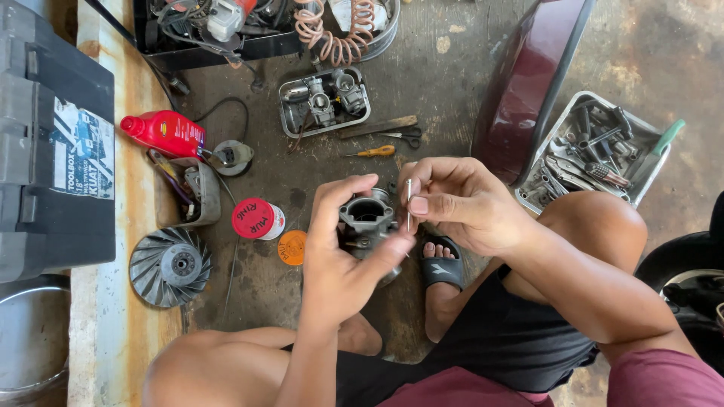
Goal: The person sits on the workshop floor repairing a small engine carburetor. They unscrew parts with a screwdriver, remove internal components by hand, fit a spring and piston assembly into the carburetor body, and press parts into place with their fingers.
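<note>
Down on the stained concrete floor (452,83) a person squats with both hands raised over the knees. The left hand (339,249) is clamped around a grey metal carburettor body (367,221), thumb across its near side and fingers curled over the far rim, so the round bore faces up. The right hand (460,203) has thumb and forefinger pinched together on a thin metal needle (409,202), held upright just beside the body's right edge, touching or nearly touching it; which of the two I cannot tell.

Judging from this, the fine part is being offered up to the casting. Doing that well seems to call for a steady left grip, bore level, and the needle kept straight rather than tilted, guided by the fingertips without force, since so slim a piece could bend or slip to the floor.

The carburettor sits between the hands, above a black sandal (441,267). Beyond it, toward the floor's far edge, lie a metal tray with another carburettor (324,102), scissors (403,136) and a yellow-handled screwdriver (373,151). To the left are a red-lidded tin (256,218), a red bottle (166,132) and a finned fan wheel (170,265); at the right, a tray of tools (596,147).
</note>
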